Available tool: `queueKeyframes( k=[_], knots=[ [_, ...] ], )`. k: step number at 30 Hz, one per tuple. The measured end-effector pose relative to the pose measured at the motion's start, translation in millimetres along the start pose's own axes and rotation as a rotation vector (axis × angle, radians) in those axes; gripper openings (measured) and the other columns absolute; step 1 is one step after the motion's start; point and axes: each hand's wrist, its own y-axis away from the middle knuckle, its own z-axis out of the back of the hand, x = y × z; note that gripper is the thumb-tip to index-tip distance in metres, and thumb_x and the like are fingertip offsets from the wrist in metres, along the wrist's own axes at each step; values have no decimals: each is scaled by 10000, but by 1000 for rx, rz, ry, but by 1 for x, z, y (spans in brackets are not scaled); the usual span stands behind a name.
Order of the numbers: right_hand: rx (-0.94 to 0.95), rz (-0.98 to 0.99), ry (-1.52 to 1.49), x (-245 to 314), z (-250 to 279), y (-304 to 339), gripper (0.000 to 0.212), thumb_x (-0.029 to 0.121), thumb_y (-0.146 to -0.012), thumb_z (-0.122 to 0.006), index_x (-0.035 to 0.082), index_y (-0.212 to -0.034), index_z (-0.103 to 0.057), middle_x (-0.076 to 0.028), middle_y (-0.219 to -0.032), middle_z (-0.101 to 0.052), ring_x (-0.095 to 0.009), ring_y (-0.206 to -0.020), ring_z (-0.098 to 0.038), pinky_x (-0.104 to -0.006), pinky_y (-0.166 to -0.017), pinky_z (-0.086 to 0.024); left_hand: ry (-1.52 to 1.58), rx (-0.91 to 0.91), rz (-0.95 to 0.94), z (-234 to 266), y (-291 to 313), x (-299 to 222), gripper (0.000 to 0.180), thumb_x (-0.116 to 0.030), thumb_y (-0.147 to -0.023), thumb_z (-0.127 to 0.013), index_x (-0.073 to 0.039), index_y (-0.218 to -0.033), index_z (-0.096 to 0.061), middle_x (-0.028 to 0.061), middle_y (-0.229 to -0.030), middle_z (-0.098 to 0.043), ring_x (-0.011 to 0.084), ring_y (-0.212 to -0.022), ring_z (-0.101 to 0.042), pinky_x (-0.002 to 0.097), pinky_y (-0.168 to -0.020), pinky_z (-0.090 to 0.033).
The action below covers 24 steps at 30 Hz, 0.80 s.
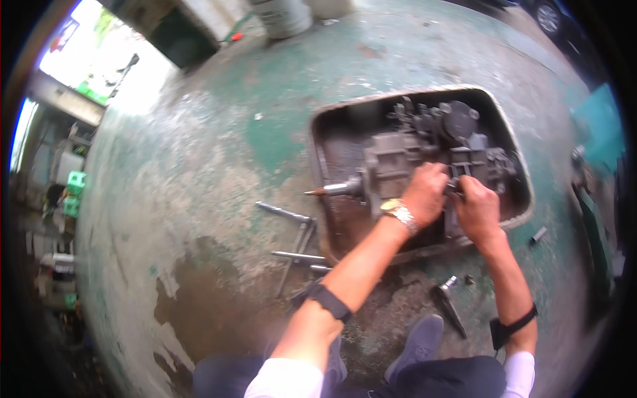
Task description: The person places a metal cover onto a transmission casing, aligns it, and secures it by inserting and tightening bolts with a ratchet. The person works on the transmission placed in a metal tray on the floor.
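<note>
A grey metal gearbox (pixel 393 159) with a splined shaft (pixel 337 188) pointing left lies in a black, light-rimmed tray (pixel 344 149). Over the gearbox's near side, my left hand (pixel 424 194) is closed, its fingertips pressed to the casing. Close beside it on the right, my right hand (pixel 479 207) has its fingers pinched together. The two hands almost meet at a small dark part (pixel 452 187) on the housing. Fingers and blur hide exactly what each one grips. A wristwatch (pixel 399 213) sits on my left wrist.
Left of the tray lie a socket wrench (pixel 284 211) and a metal bar (pixel 298 257). A ratchet (pixel 452 310), a small dark nut-like piece (pixel 469 280) and a socket (pixel 538 235) are on the near floor. A white bucket (pixel 282 16) stands far back; shelves (pixel 63 265) line the left.
</note>
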Motion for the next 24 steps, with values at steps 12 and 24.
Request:
queueKeyframes(
  k=[12, 24],
  knots=[
    [36, -49, 13, -25, -25, -2, 161, 118, -942, -614, -5, -894, -523, -243, -902, -613, -461, -841, -601, -525, -679, -442, -17, -91, 39, -44, 1, 18, 158, -10, -630, -664, -13, -773, -597, 189, -1004, -584, 372, -996, -517, 448, -900, -437],
    [51, -109, 189, -36, -37, -5, 235, 222, -1003, -545, 15, -892, -563, -239, -868, -655, -449, -830, -633, -537, -684, -458, -50, -88, 99, -47, -3, 16, 99, -24, -657, -665, -26, -753, -641, 166, -975, -589, 345, -1019, -524, 421, -928, -438]
  ],
)
